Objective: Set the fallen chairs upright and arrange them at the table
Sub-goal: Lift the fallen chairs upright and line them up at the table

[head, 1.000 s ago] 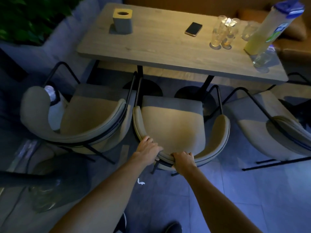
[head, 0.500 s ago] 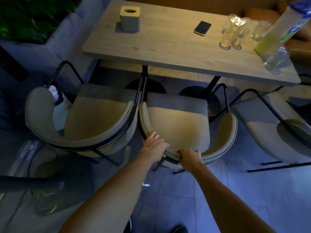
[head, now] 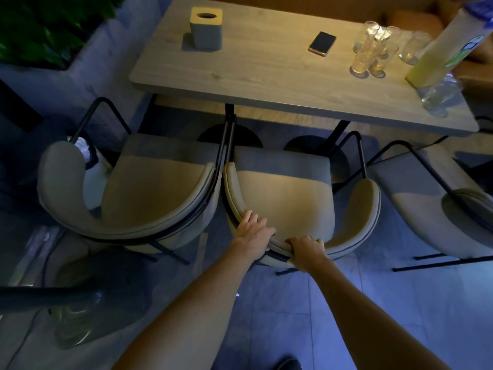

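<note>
Three beige upholstered chairs with black metal frames stand upright facing a wooden table [head: 266, 84]. The middle chair [head: 288, 193] is directly in front of me. My left hand [head: 253, 236] lies over the curved top of its backrest on the left side, fingers draped over the edge. My right hand [head: 306, 249] grips the backrest rim at its centre, fingers curled over it. The left chair [head: 149, 198] sits close against the middle one. The right chair [head: 437, 209] stands a little apart, angled outward.
On the table are a tissue box [head: 206, 28], a phone [head: 322, 43], several glasses [head: 373, 54] and a tall bottle [head: 437, 57]. Round black table bases [head: 229, 134] sit under it. A planter wall [head: 66, 76] is on the left, a dark object [head: 66, 316] on the floor lower left.
The middle chair has slid forward toward the table with both hands on its backrest. My view has moved closer to the table.
</note>
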A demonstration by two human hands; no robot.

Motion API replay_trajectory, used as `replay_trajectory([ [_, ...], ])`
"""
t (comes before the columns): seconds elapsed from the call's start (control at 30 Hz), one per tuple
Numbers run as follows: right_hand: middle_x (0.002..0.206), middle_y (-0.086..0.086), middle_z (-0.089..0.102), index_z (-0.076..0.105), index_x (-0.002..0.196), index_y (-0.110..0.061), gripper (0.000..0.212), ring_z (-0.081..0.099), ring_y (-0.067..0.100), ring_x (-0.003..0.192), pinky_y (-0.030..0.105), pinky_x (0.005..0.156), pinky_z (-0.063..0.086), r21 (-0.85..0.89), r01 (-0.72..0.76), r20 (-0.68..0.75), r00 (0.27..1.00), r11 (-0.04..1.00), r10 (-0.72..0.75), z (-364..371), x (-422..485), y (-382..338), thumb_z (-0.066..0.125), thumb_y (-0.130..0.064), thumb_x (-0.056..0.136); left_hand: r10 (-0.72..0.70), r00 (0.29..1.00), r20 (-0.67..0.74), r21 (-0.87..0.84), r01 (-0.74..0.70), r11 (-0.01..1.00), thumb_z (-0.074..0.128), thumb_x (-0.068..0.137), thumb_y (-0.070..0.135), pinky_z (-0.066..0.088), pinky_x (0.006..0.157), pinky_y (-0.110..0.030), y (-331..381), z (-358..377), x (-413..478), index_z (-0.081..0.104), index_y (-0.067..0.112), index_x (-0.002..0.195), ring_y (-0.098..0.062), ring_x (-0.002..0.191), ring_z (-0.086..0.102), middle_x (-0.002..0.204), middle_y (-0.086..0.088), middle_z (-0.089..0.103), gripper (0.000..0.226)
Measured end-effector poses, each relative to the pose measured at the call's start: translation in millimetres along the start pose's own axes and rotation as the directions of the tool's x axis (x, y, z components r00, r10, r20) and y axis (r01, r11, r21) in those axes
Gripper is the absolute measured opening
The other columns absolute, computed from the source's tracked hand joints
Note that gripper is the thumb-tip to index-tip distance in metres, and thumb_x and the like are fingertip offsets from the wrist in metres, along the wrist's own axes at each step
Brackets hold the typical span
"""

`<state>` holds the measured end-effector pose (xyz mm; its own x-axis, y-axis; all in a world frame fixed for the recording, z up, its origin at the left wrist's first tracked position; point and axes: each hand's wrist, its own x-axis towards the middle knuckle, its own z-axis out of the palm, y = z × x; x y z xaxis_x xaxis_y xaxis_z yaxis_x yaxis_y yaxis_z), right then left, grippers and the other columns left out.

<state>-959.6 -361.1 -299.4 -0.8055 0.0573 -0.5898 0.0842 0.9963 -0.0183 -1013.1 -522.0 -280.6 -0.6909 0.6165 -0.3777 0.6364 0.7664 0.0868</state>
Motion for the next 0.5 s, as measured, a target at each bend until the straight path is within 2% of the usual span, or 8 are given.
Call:
replay_trajectory([
  [0.33,0.107,-0.002,0.067,0.06,0.118,-0.028,0.028,0.06,0.02,0.103,0.036,0.096,0.038,-0.01,0.013,-0.035,0.999,1.0,-0.013,2.3,-5.6,3.2,0.061,-0.038,0.092,-0.065,0.998,-0.017,0.038,0.065,0.997,0.062,0.091,0.045,0.016,0.112,-0.049,9.9,0.9,-4.1,0.057,0.026,0.123,-0.036,0.12,0.041,0.124,-0.016,0.055,0.038],
  [0.5,0.106,-0.004,0.068,0.06,0.115,-0.031,0.023,0.061,0.02,0.102,0.036,0.093,0.037,0.004,0.037,-0.087,0.996,0.999,-0.036,6.3,-13.3,6.0,0.058,-0.027,0.092,-0.133,0.991,0.027,0.095,0.13,0.987,0.059,0.088,0.057,0.016,0.111,-0.051,24.5,-0.6,-3.5,0.059,0.031,0.123,-0.037,0.12,0.042,0.124,-0.015,0.055,0.044],
])
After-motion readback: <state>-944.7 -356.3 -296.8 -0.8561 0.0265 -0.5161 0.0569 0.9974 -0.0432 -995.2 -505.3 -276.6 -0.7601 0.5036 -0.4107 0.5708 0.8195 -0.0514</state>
